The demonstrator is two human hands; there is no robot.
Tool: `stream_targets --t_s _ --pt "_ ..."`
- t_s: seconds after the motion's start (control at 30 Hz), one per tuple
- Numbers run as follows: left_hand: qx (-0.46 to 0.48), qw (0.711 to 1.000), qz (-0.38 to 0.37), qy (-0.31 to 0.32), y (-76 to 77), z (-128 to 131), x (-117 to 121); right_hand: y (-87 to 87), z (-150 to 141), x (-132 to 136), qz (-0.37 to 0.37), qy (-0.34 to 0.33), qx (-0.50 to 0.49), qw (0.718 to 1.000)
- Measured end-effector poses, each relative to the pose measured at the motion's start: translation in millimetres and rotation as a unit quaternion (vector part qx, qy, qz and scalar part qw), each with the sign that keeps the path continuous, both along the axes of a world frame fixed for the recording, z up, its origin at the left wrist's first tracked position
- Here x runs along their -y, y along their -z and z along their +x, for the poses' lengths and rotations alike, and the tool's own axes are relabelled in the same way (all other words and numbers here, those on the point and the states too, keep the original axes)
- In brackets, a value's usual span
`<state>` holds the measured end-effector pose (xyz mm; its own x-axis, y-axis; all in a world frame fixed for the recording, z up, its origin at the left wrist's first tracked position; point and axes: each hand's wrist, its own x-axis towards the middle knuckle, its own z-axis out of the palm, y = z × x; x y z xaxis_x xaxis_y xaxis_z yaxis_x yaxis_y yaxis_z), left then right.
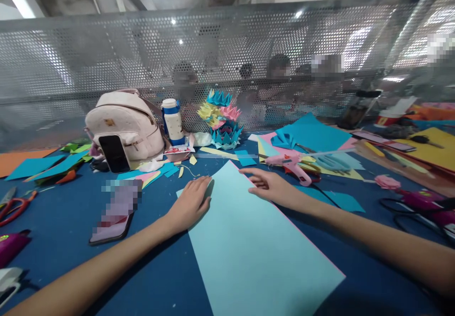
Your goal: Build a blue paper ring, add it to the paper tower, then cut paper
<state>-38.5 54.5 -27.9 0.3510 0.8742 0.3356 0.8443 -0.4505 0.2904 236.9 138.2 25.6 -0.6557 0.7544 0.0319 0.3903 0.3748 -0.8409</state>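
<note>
Left of the left hand (190, 204), pixelation is hiding part of the lying phone (115, 218). Nearer than the right hand (268, 186), the pale-blue paper (249, 249) is running past the bottom edge. Beyond both hands, people (279, 68) are appearing blurred behind the perforated screen (213, 36).

On tabletop (159, 278) before you: paper sheet (252, 245), your left hand (192, 203) on it, right hand (268, 186) at right edge. Behind sheet, folded-paper stack (227, 138); leftward, bottle (174, 124), then backpack (130, 114). Glue gun (288, 162) right of stack.
</note>
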Motion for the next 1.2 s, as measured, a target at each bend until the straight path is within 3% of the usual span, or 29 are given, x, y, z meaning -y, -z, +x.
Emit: stream_targets --t_s 0.13,0.37,0.7,1.2 --pt "0.006 1.0 0.005 -0.007 -0.7 0.0 0.5 12.5 0.1 -6.1 0.01 0.034 -0.016 0.999" --pt "0.001 1.0 0.007 0.002 -4.0 -0.3 0.8 16.3 11.4 -17.7 0.047 0.084 -0.015 0.995" --pt "-0.044 0.999 0.02 0.026 1.9 -2.1 0.9 27.9 12.0 -14.4 0.164 0.074 0.01 0.984" --pt "-0.047 0.999 0.014 0.014 -4.3 -2.8 7.0 32.6 8.9 -11.4 0.05 0.053 -0.096 0.993"
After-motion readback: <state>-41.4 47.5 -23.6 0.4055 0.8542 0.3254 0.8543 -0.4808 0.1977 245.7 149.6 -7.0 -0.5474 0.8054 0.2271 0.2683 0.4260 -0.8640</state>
